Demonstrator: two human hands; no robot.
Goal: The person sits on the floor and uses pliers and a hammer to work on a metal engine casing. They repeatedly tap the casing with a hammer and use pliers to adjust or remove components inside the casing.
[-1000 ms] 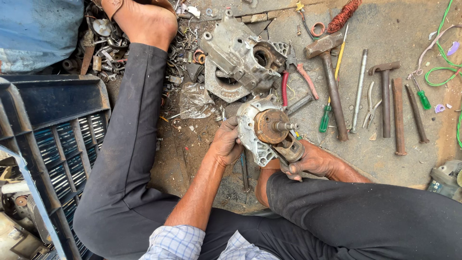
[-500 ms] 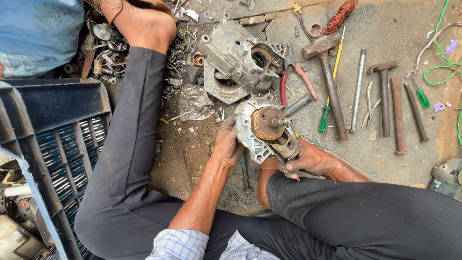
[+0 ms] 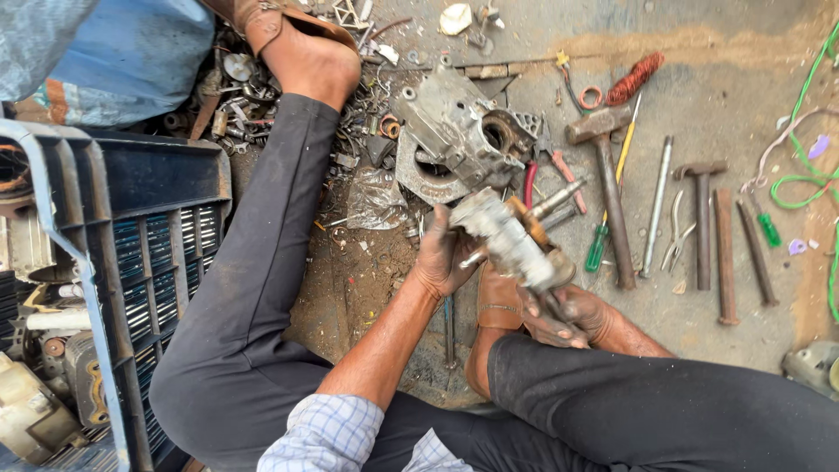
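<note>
Both hands grasp the motor part above the floor: left hand on its left side, right hand under it. Behind lies a metal housing, hammers to the right.

The motor part was dull silver-grey with a rusty brown patch. The trousers were dark grey, the shirt sleeve checked in pale blue and white. The crate was dark navy with a lighter blue rim. The screwdriver had a green handle, the pliers red grips. The wire coil was reddish copper, the cord bright green, and the floor sandy grey-brown.
</note>
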